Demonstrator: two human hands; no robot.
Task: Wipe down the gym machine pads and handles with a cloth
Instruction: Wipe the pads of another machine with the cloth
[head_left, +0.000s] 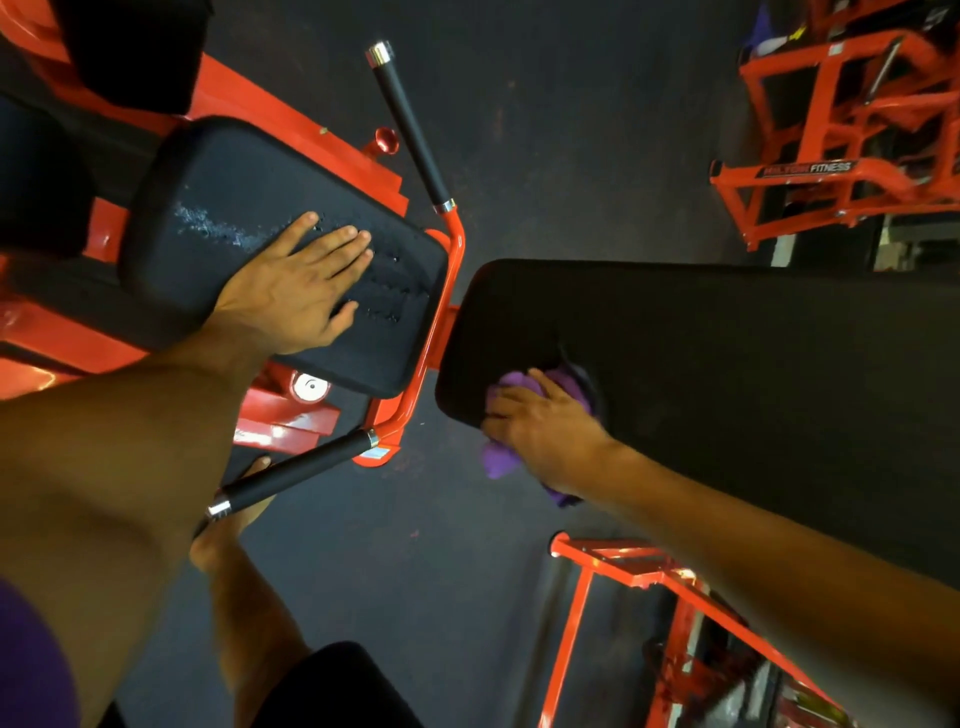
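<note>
My left hand lies flat with straight fingers on a black seat pad of the orange gym machine; the pad shows a whitish wet streak and small holes. My right hand grips a bunched purple cloth and presses it against the near corner of a long black back pad. Part of the cloth hangs below the hand. Two black-grip handles flank the seat: one stretches away at the top, the other points toward me below the seat.
The orange frame runs between the two pads. More orange machines stand at the top right and bottom right. My bare leg and foot stand on the dark rubber floor.
</note>
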